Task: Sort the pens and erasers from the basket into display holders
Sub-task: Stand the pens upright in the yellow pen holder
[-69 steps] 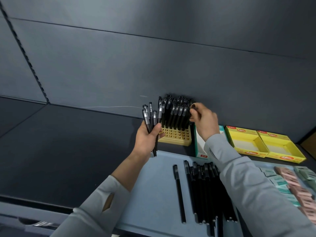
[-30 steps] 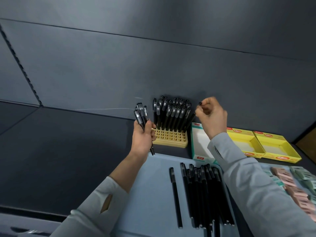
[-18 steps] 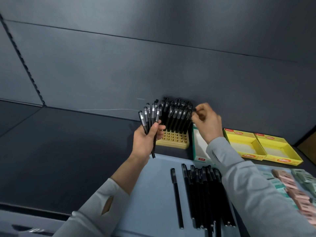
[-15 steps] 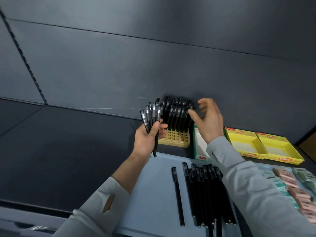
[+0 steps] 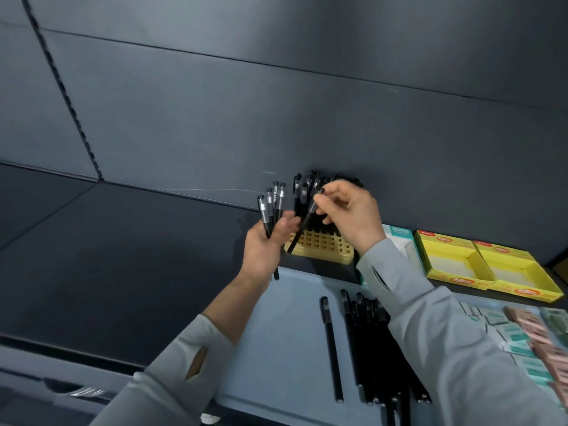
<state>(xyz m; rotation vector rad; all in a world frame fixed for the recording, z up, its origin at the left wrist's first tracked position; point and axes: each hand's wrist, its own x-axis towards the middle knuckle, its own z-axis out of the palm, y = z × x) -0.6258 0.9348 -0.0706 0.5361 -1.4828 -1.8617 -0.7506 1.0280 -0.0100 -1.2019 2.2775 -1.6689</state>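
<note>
- A single black pen [image 5: 302, 227] is pinched near its capped upper end in the grip of the right hand [image 5: 350, 213], between thumb and fingertips. The wrist is raised, and the pen slants down and to the left.
- The pen's lower tip is held at the near-left corner of the pen holder [image 5: 325, 245]; whether it touches cannot be told.
- A bundle of black pens [image 5: 273, 204] is clasped in the grip of the left hand [image 5: 264, 247], fanned upward, with the thumb pressed across the barrels.
- More standing pens [image 5: 299, 187] are seen in the holder's far rows; the near rows of holes are open.
- White print is seen on the bundled pens, too small to be read.
- To the right a teal-and-white box [image 5: 399, 235] and two yellow boxes [image 5: 455, 256] with unreadable red labels are placed.
- Nearer, loose pens [image 5: 365, 339] lie in the pale blue basket [image 5: 285, 348], with erasers [image 5: 528, 330] at the right edge.
- Open dark counter [image 5: 123, 256] lies to the left.
</note>
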